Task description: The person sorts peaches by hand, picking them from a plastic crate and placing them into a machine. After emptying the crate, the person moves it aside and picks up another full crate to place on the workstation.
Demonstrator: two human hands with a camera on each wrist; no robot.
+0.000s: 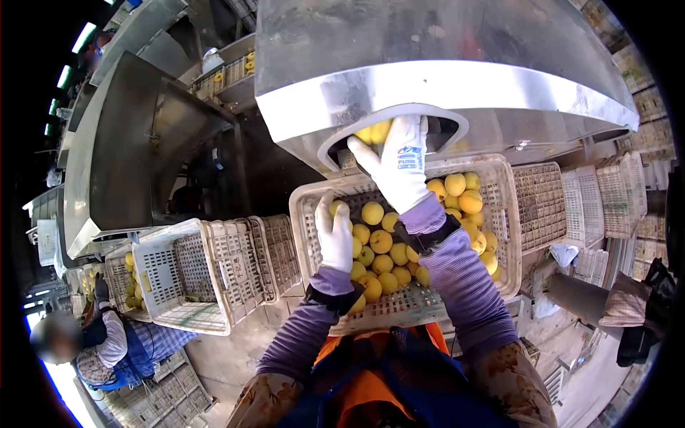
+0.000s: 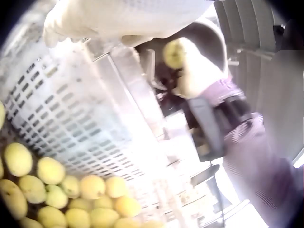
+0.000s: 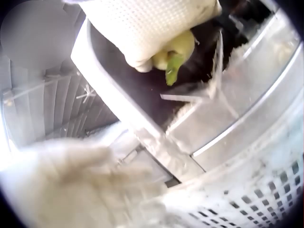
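White gloves cover both hands. My right hand (image 1: 401,160) reaches into an oval opening (image 1: 464,127) in the metal housing and holds a yellow peach-like fruit (image 3: 183,46) with a green leaf. In the left wrist view, this round fruit (image 2: 174,53) shows at its fingertips. Over the left side of a plastic crate (image 1: 509,214), my left hand (image 1: 333,239) has its fingers curled about another yellow fruit (image 1: 335,207); the glove covers much of it. Many loose yellow fruits (image 1: 382,241) lie in the crate, below and between my forearms.
The metal housing (image 1: 442,43) overhangs the crate's far side. Other crates stand in rows at the left (image 1: 182,267) and right (image 1: 539,200). Another person (image 1: 118,342) works at the far left, beside a crate of yellow fruit (image 1: 132,282).
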